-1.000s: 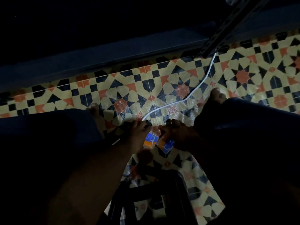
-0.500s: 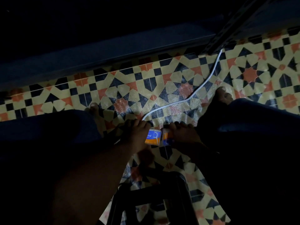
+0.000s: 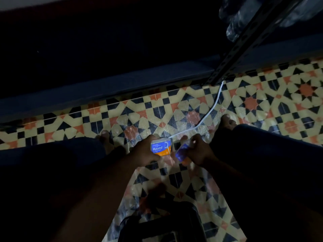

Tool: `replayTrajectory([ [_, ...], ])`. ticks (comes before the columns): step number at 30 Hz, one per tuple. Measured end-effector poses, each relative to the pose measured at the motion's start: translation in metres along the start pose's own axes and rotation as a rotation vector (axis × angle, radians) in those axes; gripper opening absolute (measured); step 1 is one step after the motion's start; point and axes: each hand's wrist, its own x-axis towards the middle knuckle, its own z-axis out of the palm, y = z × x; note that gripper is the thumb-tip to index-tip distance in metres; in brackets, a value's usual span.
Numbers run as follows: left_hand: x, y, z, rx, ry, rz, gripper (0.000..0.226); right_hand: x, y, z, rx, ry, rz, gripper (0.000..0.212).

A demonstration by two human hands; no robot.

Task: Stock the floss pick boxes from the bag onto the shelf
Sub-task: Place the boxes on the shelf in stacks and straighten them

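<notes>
Left hand (image 3: 146,152) gripping floss pick box (image 3: 161,147), right hand (image 3: 199,151) pinching what looks like second box (image 3: 182,151), side by side above patterned floor (image 3: 192,182)

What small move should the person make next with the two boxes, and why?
Probably carry both forward onto the dark shelf: the left hand grips the Round floss pick box, the right hand holds a tilted second box, and neither is shelved yet.
</notes>
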Motion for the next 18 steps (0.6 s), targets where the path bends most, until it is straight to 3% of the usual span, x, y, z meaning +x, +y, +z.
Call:
replayTrajectory([
  [4,-0.013,0.025,-0.035,-0.129,0.111,0.045,0.053,-0.001,-0.018,-0.025,0.309,0.046,-0.074,0.053],
  [9,-0.038,0.079,-0.084,-0.187,0.252,0.180,0.051,-0.055,-0.095,-0.075,0.533,0.191,-0.247,0.030],
  [18,-0.109,0.180,-0.174,-0.210,0.565,0.510,0.054,-0.141,-0.187,-0.150,0.538,0.403,-0.601,0.032],
])
